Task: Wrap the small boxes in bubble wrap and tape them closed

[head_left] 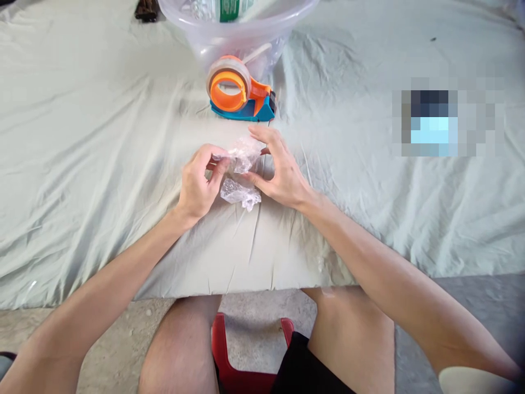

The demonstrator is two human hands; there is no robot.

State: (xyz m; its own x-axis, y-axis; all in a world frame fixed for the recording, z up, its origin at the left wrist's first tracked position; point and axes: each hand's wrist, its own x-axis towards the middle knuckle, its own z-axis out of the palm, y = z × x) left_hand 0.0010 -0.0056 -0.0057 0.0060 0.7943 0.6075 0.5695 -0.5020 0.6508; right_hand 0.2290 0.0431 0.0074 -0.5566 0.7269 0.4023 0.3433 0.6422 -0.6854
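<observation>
Crumpled clear plastic wrap (243, 153) is between my two hands, just above the cloth-covered table. My left hand (200, 180) pinches its left edge between thumb and fingers. On the other side, my right hand (283, 169) curves around the wrap, its thumb against the lower part and its index finger stretched out above. The right hand's other fingertips are partly hidden behind the plastic. A lower crumpled bunch of clear plastic (241, 194) hangs or lies beneath; I cannot tell whether it is one piece with the upper part.
An orange and blue tape dispenser (241, 93) with a tape roll stands just beyond my hands. Behind it is a translucent plastic basin (238, 35) holding a green-labelled item. A dark object (146, 10) lies at the back left. A red stool (241, 377) shows below the table edge.
</observation>
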